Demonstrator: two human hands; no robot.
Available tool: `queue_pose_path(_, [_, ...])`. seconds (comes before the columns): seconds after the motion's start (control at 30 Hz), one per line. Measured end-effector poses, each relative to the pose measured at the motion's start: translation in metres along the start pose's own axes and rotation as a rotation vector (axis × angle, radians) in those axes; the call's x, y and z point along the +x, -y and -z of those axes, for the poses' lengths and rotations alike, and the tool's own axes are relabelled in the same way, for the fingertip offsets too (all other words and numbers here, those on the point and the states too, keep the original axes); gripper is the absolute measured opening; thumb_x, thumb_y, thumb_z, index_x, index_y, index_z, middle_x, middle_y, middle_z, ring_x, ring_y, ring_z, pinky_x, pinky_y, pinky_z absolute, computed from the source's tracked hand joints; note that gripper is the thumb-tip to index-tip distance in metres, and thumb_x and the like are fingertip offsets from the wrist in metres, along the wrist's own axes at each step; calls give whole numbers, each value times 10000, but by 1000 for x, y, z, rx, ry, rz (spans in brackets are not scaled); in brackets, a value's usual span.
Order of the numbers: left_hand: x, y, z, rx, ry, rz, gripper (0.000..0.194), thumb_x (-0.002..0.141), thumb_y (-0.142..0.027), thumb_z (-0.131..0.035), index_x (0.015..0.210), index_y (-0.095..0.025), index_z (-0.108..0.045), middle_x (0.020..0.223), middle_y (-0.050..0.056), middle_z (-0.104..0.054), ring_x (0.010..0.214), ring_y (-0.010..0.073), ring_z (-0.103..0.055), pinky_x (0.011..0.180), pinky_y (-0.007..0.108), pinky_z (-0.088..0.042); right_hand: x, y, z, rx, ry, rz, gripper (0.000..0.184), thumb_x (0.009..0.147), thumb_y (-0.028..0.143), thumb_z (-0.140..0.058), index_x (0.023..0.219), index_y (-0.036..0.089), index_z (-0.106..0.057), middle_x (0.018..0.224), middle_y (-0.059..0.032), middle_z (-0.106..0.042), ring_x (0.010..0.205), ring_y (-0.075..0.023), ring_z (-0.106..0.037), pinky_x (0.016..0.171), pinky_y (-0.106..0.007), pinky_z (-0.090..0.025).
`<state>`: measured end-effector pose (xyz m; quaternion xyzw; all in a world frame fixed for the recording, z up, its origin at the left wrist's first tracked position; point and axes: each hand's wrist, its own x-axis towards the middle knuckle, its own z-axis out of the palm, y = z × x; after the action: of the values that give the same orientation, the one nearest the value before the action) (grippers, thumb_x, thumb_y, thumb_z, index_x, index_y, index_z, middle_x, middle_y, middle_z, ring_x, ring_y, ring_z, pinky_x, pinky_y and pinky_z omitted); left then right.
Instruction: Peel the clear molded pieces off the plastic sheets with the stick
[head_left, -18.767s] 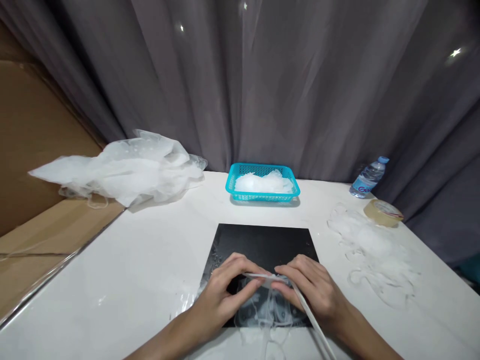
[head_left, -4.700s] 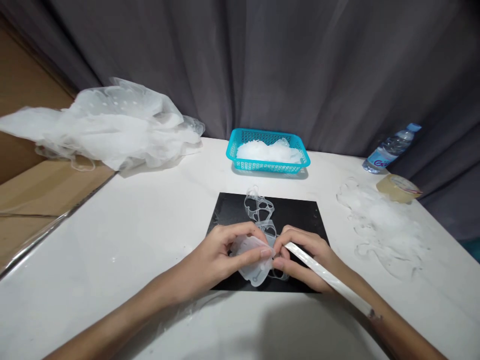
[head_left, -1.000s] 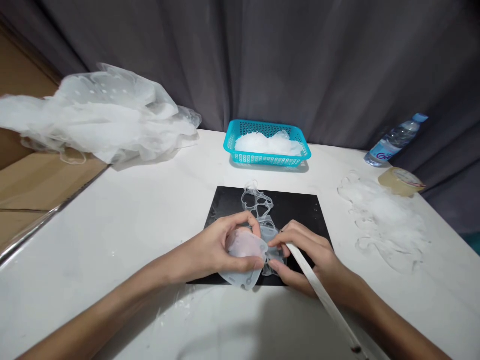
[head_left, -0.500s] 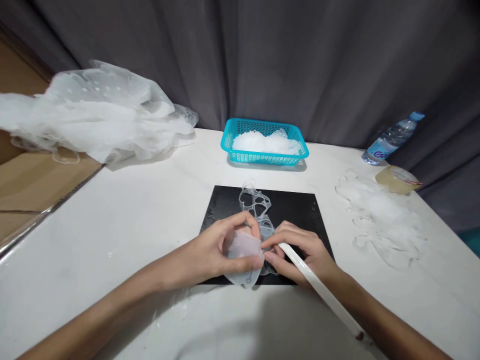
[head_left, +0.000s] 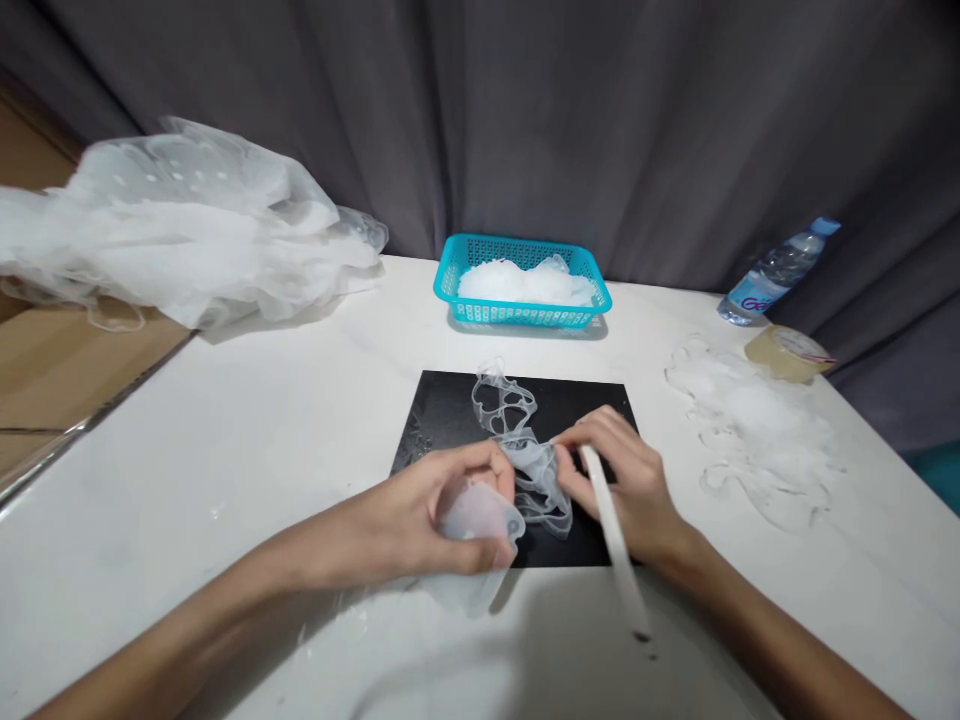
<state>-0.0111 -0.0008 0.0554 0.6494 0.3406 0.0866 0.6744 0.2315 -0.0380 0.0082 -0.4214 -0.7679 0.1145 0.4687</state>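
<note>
My left hand (head_left: 409,520) is closed around a thin, translucent sheet piece (head_left: 480,515), its thumb pressed along the near side. The piece has rounded edges and a small hole near its right corner; its lower part is blurred. In my right hand (head_left: 637,485) lies a long white stick-like tool (head_left: 616,545), slanting down toward me with a dark end. The fingertips of that hand are pinched at the right edge of a translucent cut-out scrap (head_left: 536,465); whether they grip it, I cannot tell. Both hands are over a black mat (head_left: 442,410), the scrap lying on it.
Behind the mat stands a turquoise basket (head_left: 525,315) of white translucent pieces. A large pile of clear sheeting (head_left: 210,230) lies back left by a cardboard box (head_left: 82,365). On the right are more clear scraps (head_left: 757,430), a tape roll (head_left: 787,355) and a water bottle (head_left: 776,275).
My hands have moved apart, the right one away from the piece in my left. The tool has swung steeper, and the piece has tilted and dropped slightly. More of the scrap is visible.
</note>
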Motion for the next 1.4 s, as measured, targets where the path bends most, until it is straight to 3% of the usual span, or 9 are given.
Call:
queue_pose_path(0.23, [3,2,2,13,-52,-27,376,886,-453,-821,1005,-204,-566,783,-47,-557,670,107,-467,553,191,-368,9,2,20,162,88,-32,137,955,107,-660,1045,201,-705,735,13,-539,725,-170,-560,686,-326,-500])
queue_pose_path(0.5, [-1,1,-2,21,-188,-128,296,888,-411,-841,964,-210,-638,789,-56,-539,681,99,-470,577,193,-361,7,18,11,388,198,-118,81,917,153,-733,990,183,-749,684,15,-560,692,-163,-580,646,-303,-507])
queue_pose_path(0.67, [0,2,-3,18,-206,-164,246,921,-418,-805,973,-201,-700,815,-29,-608,711,120,-539,616,216,-406,3,19,3,422,156,-107,35,929,160,-739,946,191,-741,667,23,-555,657,-148,-550,635,-297,-490])
queue_pose_path(0.87, [2,-1,-1,23,-187,-285,118,970,-311,-764,947,-196,-763,943,26,-758,912,188,-699,849,282,-517,-2,20,7,238,63,29,178,909,51,-707,1024,187,-712,737,5,-541,705,-159,-528,659,-317,-485])
queue_pose_path(1.07, [5,6,-2,-83,-155,-450,83,999,-252,-732,952,-194,-768,1098,67,-760,1042,208,-713,943,307,-537,-8,22,7,31,103,169,213,922,92,-741,1097,182,-660,834,-45,-649,793,-195,-595,701,-332,-543])
queue_pose_path(1.4, [9,16,-2,-122,-110,-432,29,987,-183,-741,964,-194,-754,1137,78,-757,1113,224,-703,1002,338,-518,-17,22,12,-167,75,270,174,986,113,-656,1150,172,-666,806,-42,-667,823,-199,-640,712,-323,-583])
